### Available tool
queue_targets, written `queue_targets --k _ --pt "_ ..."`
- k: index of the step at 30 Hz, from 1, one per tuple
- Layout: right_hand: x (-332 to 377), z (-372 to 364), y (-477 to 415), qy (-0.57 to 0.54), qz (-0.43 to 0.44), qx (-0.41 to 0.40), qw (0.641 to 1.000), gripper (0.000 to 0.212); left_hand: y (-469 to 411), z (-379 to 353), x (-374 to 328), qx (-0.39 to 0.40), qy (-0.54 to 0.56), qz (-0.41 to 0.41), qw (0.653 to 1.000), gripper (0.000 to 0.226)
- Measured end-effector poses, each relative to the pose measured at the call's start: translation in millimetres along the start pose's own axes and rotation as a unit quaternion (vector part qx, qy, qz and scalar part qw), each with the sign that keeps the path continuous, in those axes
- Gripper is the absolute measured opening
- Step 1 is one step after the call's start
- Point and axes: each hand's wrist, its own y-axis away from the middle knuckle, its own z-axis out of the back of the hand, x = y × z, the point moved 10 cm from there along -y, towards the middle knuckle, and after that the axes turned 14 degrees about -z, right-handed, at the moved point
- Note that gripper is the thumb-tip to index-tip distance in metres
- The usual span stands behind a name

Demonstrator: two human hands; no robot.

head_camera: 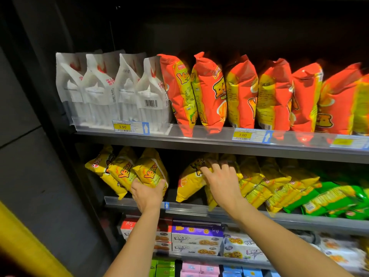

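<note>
Plainly a shop, at a snack aisle. Tiered dark metal shelves [219, 145] fronted with clear plastic rails [209, 131]. Printed price tags [122, 126] clipped in there, yellow and blue, reading 3.90 and 3.00. Stocked in rows of identical goods: white bags [99, 86] bearing a barcode [151, 103], red-orange crisp bags [241, 92], yellow snack bags [123, 170], green packets [319, 198], boxed cookies [196, 240] lower down.
</note>
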Motion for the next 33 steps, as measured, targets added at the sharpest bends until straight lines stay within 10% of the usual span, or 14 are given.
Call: queue_targets --k 7,13,23,30,33 --pt "-19.1 28.9 25.1 -0.063 -0.022 -0.008 0.998 0.054 65.2 14.8 -58.0 0.063 -0.011 -0.131 0.989 0.086" --pt "-33.7 66.5 66.8 -0.125 -0.034 0.058 0.990 0.047 146.0 -17.2 -118.0 0.238 -0.171 -0.328 0.898 0.112" --pt "-69.4 127.7 105.5 -0.214 -0.001 0.156 0.964 0.065 213.5 5.8 -132.1 0.252 -0.212 -0.333 0.884 0.074" --pt "-138.0 135.2 133.2 -0.578 -0.206 0.104 0.783 0.037 249.8 28.1 -140.9 0.312 0.043 -0.184 0.931 0.046" --pt "-137.1 103.8 156.4 -0.617 -0.265 0.156 0.724 0.069 267.3 26.7 -148.4 0.357 0.137 -0.123 0.916 0.042"
